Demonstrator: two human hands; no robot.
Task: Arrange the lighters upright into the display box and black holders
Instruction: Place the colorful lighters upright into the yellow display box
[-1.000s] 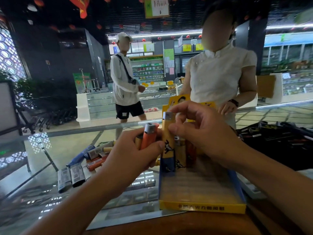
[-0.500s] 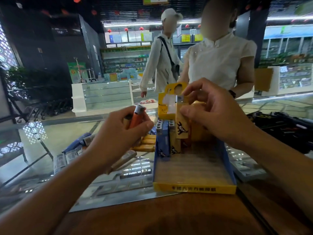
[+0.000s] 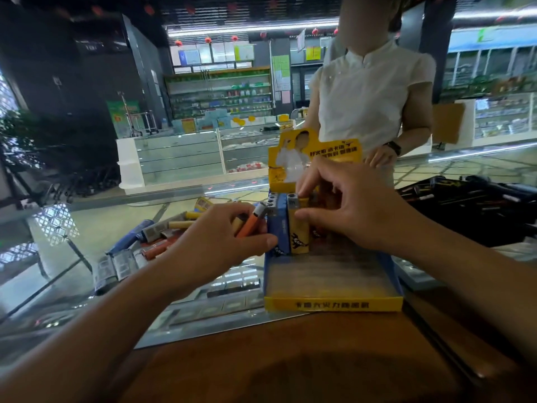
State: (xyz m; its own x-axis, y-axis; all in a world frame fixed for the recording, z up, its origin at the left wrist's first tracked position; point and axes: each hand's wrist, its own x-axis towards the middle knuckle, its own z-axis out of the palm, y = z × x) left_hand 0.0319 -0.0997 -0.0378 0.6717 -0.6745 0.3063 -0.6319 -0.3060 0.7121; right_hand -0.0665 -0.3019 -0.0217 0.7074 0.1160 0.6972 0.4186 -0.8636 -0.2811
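Head view: right hand (image 3: pixel 345 210) pinching the yellow lighter (image 3: pixel 297 228) upright at the back of the display box (image 3: pixel 334 304), apparently to seat it square beside the blue lighter (image 3: pixel 279 228); left hand (image 3: pixel 215 242) gripping an orange lighter (image 3: pixel 250 223) with others, likely staged next. Yellow lighter: slab-sided, grey cap, dark running-figure print. Loose lighters (image 3: pixel 151 242) lying flat on the glass bench (image 3: pixel 58 269), left of the box.

The display box (image 3: pixel 334 304) carries a row of dark Chinese characters on its yellow front lip at six o'clock, too blurred to read. Its yellow backing card (image 3: pixel 316 152), at twelve o'clock, bears two lines of Chinese characters, likewise illegible. No other lettering can be read.
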